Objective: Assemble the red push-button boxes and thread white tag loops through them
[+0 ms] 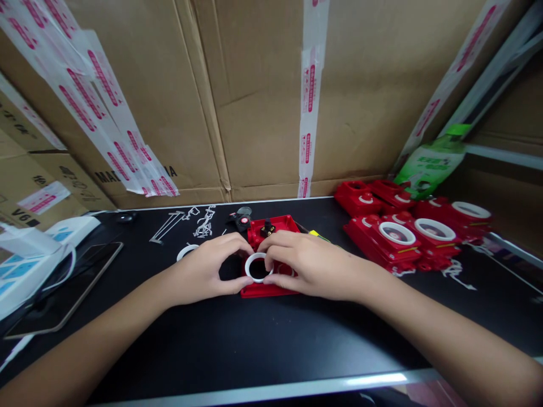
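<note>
A white ring lies over a red housing part, its dark opening facing up. My left hand curves round the ring's left side, thumb and forefinger at its edge. From the other side, my right hand grips the ring's right edge with bent fingers and thumb, covering much of the red part. Just behind the hands is an open red casing with a small black and brass fitting in it. A second white ring is partly hidden behind my left hand.
Several red units with white-rimmed windows stand at right, before a green-capped bottle. Metal rods, small chains and a black part lie behind. A phone and power strip occupy the left. Cardboard walls the back.
</note>
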The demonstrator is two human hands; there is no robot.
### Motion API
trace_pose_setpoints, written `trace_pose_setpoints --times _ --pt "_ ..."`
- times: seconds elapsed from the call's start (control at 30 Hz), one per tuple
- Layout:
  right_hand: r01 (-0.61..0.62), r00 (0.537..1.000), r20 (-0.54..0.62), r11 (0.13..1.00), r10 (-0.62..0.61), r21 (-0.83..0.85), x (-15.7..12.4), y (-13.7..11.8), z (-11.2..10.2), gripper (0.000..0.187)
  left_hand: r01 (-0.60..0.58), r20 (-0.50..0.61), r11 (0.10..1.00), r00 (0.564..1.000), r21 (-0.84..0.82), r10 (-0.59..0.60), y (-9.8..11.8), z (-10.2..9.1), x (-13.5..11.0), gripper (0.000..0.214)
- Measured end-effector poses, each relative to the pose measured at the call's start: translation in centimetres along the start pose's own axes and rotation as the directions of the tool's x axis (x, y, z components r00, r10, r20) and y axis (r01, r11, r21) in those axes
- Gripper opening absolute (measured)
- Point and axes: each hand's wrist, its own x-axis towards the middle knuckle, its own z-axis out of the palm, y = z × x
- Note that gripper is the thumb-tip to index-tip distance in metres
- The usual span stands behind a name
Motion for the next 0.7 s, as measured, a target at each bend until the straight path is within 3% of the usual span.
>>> trace_pose_setpoints --times 0.7 --pt "0.019 0.999 0.041 0.997 -0.016 -0.077 0.21 -0.20 0.04 0.026 0.020 0.044 1.000 0.999 -0.002 -0.020 -0.11 0.15 -0.10 0.032"
